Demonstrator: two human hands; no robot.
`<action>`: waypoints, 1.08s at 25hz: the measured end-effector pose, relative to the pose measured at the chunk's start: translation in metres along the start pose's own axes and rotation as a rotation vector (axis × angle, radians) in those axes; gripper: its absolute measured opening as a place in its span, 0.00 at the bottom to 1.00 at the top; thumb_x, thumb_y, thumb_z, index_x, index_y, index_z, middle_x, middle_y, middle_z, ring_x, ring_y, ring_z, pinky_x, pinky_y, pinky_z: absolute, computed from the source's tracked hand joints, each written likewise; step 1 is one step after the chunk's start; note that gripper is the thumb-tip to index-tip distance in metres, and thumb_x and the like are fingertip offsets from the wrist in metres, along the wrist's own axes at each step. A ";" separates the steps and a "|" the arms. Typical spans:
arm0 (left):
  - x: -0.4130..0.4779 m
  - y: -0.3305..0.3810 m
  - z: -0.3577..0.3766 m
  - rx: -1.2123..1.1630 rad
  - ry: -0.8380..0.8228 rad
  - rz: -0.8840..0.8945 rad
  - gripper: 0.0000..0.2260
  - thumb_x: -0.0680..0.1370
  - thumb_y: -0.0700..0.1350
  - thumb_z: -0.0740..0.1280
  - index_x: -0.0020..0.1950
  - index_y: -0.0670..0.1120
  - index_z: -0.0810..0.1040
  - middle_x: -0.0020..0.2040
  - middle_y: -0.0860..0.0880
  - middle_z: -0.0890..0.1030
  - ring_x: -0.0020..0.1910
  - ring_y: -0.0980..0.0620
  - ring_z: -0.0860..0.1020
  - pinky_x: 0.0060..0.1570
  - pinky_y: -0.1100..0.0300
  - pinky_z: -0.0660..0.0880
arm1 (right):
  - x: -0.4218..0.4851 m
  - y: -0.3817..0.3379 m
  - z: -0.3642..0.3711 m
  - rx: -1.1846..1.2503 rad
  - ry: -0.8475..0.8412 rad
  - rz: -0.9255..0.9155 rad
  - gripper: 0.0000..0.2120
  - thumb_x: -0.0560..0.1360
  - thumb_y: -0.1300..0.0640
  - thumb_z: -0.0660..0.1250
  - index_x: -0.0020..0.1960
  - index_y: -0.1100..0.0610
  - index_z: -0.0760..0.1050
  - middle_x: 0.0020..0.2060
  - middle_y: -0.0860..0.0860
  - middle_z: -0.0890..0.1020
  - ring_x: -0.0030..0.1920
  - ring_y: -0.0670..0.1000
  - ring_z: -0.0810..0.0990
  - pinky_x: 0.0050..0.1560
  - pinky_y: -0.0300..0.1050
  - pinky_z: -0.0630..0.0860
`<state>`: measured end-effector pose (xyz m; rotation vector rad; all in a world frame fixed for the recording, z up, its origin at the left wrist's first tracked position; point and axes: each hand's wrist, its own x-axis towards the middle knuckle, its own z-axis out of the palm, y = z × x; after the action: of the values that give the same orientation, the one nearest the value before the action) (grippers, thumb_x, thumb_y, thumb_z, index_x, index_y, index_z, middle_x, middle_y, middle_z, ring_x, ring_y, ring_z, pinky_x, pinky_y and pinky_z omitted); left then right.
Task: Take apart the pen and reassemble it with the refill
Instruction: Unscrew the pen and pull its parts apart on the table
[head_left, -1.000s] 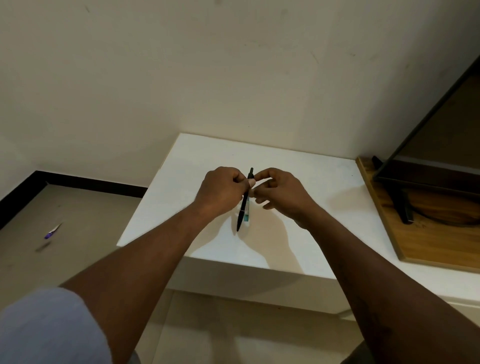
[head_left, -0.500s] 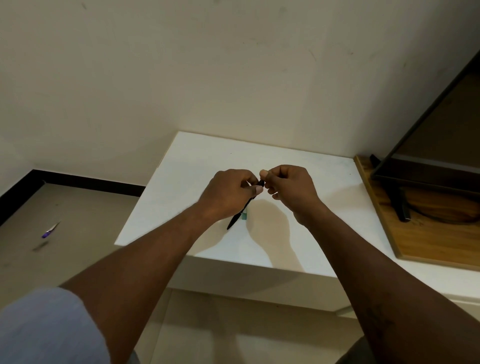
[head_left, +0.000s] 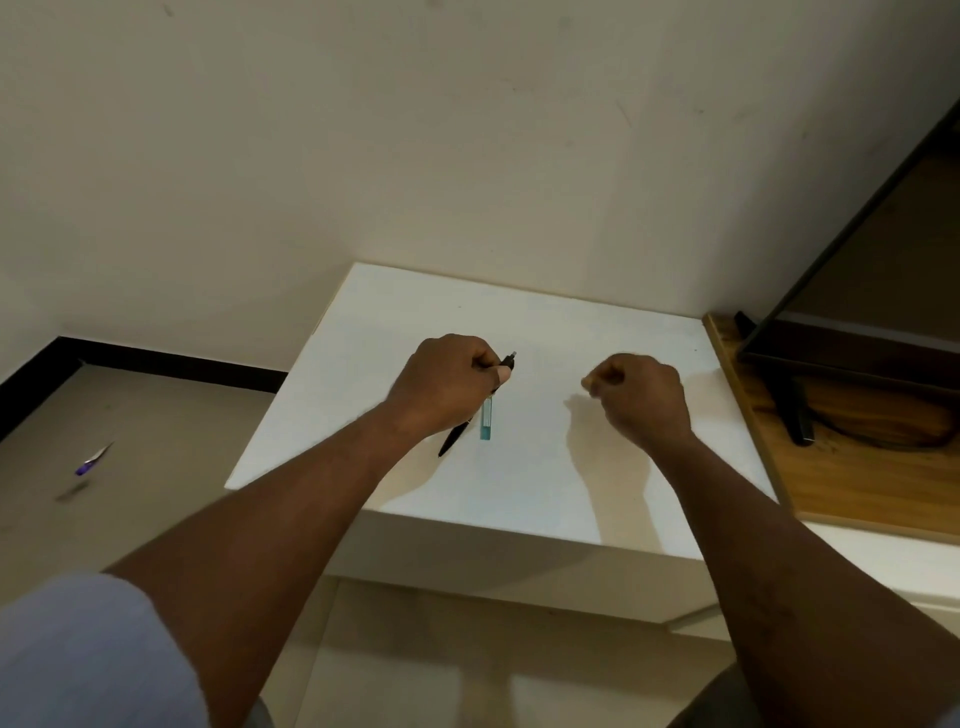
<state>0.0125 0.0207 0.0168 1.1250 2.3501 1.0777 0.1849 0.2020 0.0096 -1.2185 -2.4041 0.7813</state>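
White table (head_left: 519, 499) against a cream wall: at frame centre our left hand (head_left: 447, 382) grips the black pen (head_left: 456, 438), with a teal refill (head_left: 487, 421) lying just beside it. Our right hand (head_left: 641, 397) is curled; whether it pinches anything, we cannot tell. Wooden board (head_left: 857, 478) right; purple pen (head_left: 93, 460) on the floor, left.

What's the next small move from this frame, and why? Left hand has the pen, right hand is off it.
Probably the right hand reaches for the upper end of the pen, which juts past the left hand gripping the barrel, to work it apart. The teal refill lies on the table untouched. Whether the curled right fingers hold a removed piece is unclear.
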 end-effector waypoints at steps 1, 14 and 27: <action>0.001 0.000 0.000 0.001 0.010 -0.004 0.09 0.80 0.54 0.71 0.44 0.49 0.84 0.39 0.55 0.83 0.39 0.57 0.80 0.39 0.60 0.73 | -0.001 0.008 0.002 -0.099 -0.020 0.003 0.06 0.79 0.57 0.71 0.45 0.51 0.85 0.45 0.46 0.87 0.46 0.51 0.84 0.46 0.45 0.79; -0.001 -0.001 0.004 0.007 -0.007 -0.009 0.09 0.78 0.54 0.73 0.45 0.50 0.84 0.38 0.55 0.83 0.39 0.57 0.80 0.38 0.61 0.72 | 0.005 0.006 0.020 -0.332 -0.038 -0.031 0.06 0.78 0.46 0.72 0.51 0.47 0.82 0.50 0.49 0.85 0.51 0.55 0.83 0.48 0.48 0.78; -0.001 -0.001 0.003 0.003 -0.015 -0.006 0.08 0.79 0.54 0.73 0.47 0.50 0.85 0.40 0.56 0.82 0.41 0.55 0.79 0.40 0.59 0.72 | -0.001 -0.030 0.005 0.154 0.103 -0.121 0.12 0.81 0.45 0.69 0.43 0.51 0.81 0.33 0.46 0.85 0.35 0.47 0.85 0.42 0.47 0.80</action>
<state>0.0147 0.0210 0.0144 1.1220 2.3426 1.0603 0.1638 0.1852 0.0234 -1.0185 -2.2653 0.8288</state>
